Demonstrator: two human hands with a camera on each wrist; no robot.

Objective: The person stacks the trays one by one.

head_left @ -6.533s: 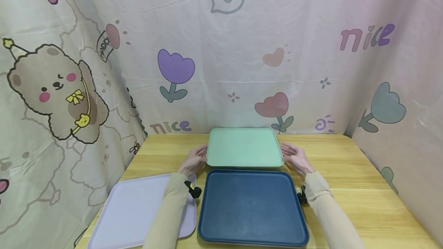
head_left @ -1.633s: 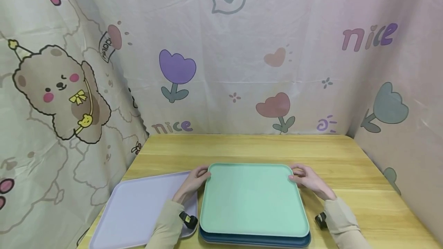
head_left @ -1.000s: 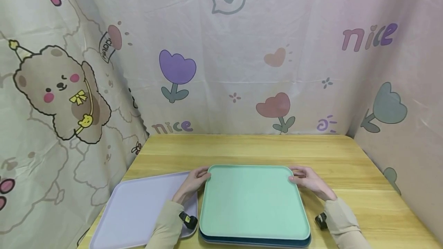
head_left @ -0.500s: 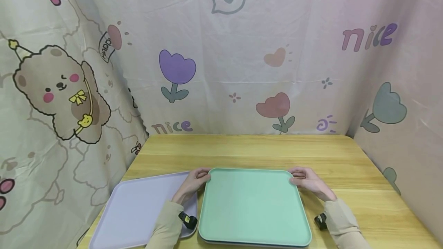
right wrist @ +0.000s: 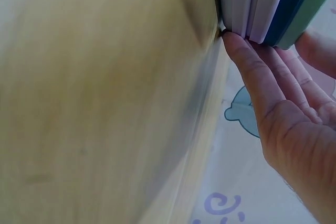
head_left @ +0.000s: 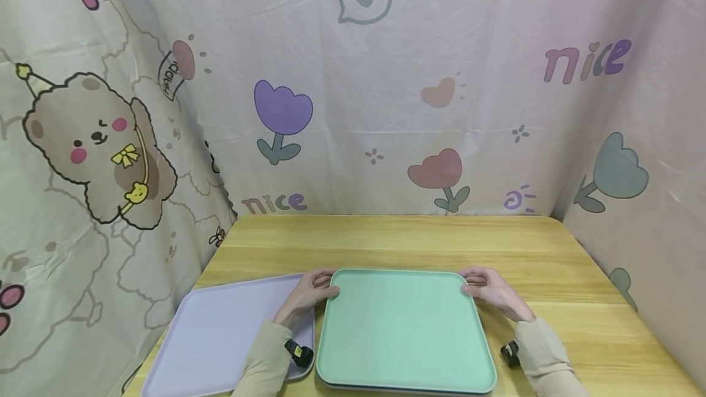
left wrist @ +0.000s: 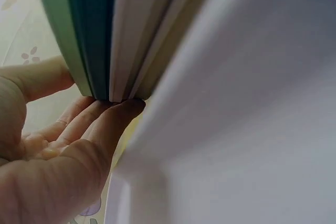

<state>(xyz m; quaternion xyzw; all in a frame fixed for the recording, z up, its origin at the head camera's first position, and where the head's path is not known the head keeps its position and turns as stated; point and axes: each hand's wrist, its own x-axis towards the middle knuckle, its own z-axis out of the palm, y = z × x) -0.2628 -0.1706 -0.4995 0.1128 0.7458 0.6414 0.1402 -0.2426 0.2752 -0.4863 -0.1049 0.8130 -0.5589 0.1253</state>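
Note:
A mint-green tray (head_left: 405, 329) lies on top of a stack, its edges lined up with those below. The wrist views show the edge of a dark blue tray (left wrist: 92, 40) under it, with pale lilac trays (right wrist: 265, 6) lower down. At the far left corner my left hand (head_left: 305, 294) holds the green tray, thumb over its rim and fingers along the stack's side. My right hand (head_left: 496, 291) grips the far right corner likewise, its fingertips touching the edges of the lower trays (right wrist: 236, 3). In the head view, the green tray hides nearly all the trays beneath.
A separate lilac tray (head_left: 220, 336) lies at the left of the wooden table (head_left: 397, 241), partly under the left forearm. Small black wrist cameras sit at both cuffs. A patterned cloth (head_left: 380, 84) hangs behind the table and along both sides.
The green tray has come from the back of the table onto the dark blue tray. Over the last second it has settled flush, covering the blue rim; both hands stay at its far corners.

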